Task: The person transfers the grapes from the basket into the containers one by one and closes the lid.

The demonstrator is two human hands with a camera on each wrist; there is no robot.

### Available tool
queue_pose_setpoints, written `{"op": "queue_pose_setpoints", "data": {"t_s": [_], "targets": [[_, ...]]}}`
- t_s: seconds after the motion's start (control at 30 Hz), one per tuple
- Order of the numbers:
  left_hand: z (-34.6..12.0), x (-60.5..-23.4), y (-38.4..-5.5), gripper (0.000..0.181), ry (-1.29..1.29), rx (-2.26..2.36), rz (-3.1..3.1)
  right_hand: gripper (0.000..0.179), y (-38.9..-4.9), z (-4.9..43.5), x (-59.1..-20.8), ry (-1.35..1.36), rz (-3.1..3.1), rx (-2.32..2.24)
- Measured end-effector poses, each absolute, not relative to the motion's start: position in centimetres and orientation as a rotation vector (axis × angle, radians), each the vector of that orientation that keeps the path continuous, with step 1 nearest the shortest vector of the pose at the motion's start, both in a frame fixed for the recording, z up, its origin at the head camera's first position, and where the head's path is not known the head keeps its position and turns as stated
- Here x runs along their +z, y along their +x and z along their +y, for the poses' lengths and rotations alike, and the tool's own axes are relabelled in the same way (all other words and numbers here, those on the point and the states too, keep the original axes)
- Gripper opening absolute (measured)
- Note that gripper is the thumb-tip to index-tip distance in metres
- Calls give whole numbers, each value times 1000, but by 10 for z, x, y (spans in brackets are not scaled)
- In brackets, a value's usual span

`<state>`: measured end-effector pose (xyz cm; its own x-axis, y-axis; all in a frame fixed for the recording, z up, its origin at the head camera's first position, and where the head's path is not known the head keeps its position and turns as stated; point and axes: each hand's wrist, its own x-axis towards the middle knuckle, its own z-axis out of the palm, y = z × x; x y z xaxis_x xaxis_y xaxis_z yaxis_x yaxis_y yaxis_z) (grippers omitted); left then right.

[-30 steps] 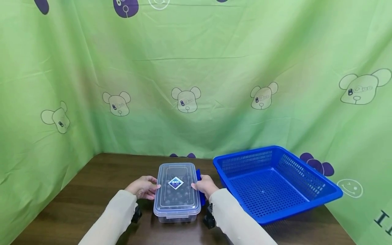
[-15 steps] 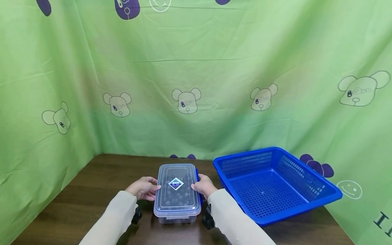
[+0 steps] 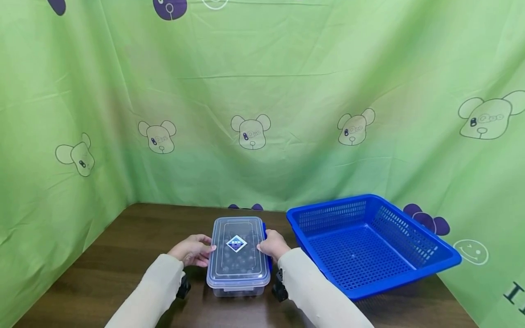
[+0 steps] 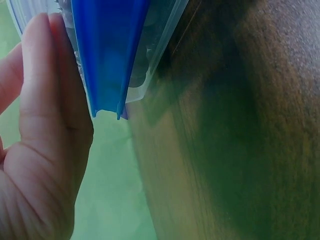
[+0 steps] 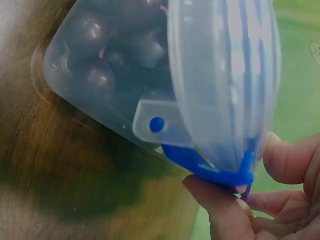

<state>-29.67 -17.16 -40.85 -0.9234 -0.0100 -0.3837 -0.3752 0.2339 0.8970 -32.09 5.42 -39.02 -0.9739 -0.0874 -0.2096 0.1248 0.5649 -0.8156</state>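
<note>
A clear plastic food container [image 3: 239, 269] with its lid on and a blue-and-white diamond label stands on the table. Round dark items show through its walls. My left hand [image 3: 192, 250] holds the left edge, thumb tip on the lid's rim, fingers along the side. Beside those fingers, a blue latch [image 4: 110, 55] angles down along the wall in the left wrist view. On the opposite side my right hand [image 3: 274, 245] pinches the edge, thumb on the lid and fingers beneath the other blue latch [image 5: 215, 172], which lies up against the lid's rim.
A large blue perforated basket [image 3: 357, 259] stands to the right, near my right forearm. The brown wooden table [image 3: 135, 250] ends at a green curtain [image 3: 246, 177] printed with bear heads, behind and on both sides.
The right-hand blue latch stood out from the container one second ago and has swung in against its side under my right hand. My left hand stays in place.
</note>
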Motion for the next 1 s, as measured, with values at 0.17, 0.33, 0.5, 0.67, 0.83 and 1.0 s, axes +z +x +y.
{"op": "queue_pose_setpoints", "data": {"t_s": [0.17, 0.33, 0.5, 0.67, 0.83, 1.0], "targets": [[-172, -408, -298, 33, -362, 1742, 2206, 49, -321, 53, -391, -4, 2625, -1307], [-172, -407, -297, 33, -360, 1747, 2198, 47, -321, 53, -388, -16, 2653, -1269], [-172, -409, -296, 34, -355, 1755, 2184, 42, -320, 52, -386, -18, 2674, -1205], [-172, -410, -296, 33, -352, 1764, 2179, 32, -319, 51, -383, -25, 2695, -1172], [-172, -410, -295, 31, -344, 1789, 2184, 19, -321, 50, -381, -45, 2750, -1118], [-170, -410, -294, 31, -331, 1807, 2172, 25, -323, 50, -382, -41, 2768, -1060]]}}
